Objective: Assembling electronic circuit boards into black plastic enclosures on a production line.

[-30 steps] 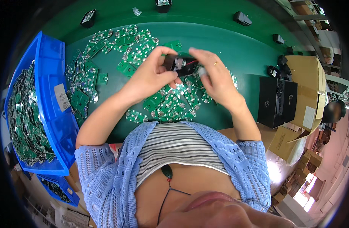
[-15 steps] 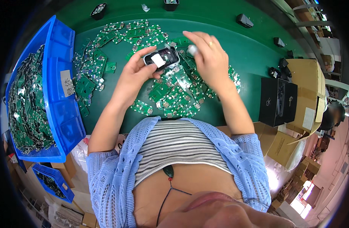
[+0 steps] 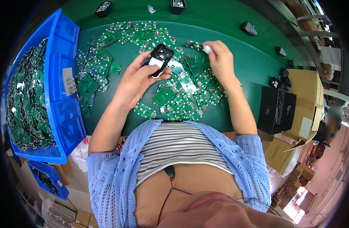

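Observation:
My left hand point(image 3: 138, 78) holds a small black plastic housing point(image 3: 165, 53) tilted above the loose boards. Its hollow side shows, with a white rectangular piece point(image 3: 156, 62) near my thumb. Farther right, my right hand point(image 3: 221, 60) pinches a small white piece point(image 3: 207, 49) between thumb and fingers. A narrow circuit board point(image 3: 194, 45) reaches left from that white piece; whether the two are joined I cannot tell. Below and between my hands lies a loose heap of green circuit boards point(image 3: 176, 100) on the green table.
At the left stands a large blue bin point(image 3: 64, 110) filled with boards. More boards point(image 3: 92, 81) lie beside it. Small black housings point(image 3: 248, 29) line the table's far side. On the right are a black box point(image 3: 277, 110) and an open cardboard carton point(image 3: 305, 95).
My left hand has turned the black housing more upright. My right hand has moved right, away from the housing, and the narrow board now shows beside its white piece.

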The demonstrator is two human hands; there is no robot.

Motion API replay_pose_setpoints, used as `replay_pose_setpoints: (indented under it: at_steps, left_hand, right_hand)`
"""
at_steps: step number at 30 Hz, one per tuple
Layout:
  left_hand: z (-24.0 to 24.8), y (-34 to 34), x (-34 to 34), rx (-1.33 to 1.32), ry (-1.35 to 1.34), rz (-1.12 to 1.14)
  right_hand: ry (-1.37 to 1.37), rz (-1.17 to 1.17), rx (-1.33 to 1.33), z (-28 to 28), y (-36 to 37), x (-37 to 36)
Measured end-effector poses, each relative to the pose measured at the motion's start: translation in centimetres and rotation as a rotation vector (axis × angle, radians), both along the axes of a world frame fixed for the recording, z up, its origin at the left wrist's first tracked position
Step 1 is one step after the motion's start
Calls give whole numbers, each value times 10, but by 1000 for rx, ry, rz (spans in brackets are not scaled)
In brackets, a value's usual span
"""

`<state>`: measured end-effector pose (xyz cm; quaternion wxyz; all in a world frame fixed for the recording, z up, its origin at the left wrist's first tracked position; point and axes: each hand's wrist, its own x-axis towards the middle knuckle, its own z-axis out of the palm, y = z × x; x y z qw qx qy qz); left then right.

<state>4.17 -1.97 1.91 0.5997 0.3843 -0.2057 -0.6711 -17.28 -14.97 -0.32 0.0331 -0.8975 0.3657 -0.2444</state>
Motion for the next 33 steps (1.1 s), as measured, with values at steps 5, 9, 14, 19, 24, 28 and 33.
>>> replay_pose_setpoints:
  at_steps: [5, 9, 14, 19, 24, 28, 33]
  left_hand:
    - [-10, -3, -12, 58, -157, -1]
    - [-8, -1, -23, 14, -319, 26]
    - [-6, 1, -24, -22, -325, 17]
    - [-3, 6, -25, -57, -366, 24]
    - [-3, 6, -26, -92, -323, 25]
    - [4, 9, -24, 10, -123, 1]
    - [4, 6, -27, -15, -162, -12]
  right_hand:
    - [-845, -57, 941, 25, 41, 7]
    - [-1068, 84, 1104, 45, 70, 20]
    - [-1180, 229, 1165, 45, 81, 33]
    - [-1145, 231, 1165, 44, 82, 37]
    - [-1018, 101, 1018, 43, 85, 35]
    - [-988, 57, 992, 38, 87, 29]
    - [-752, 56, 793, 37, 89, 28]
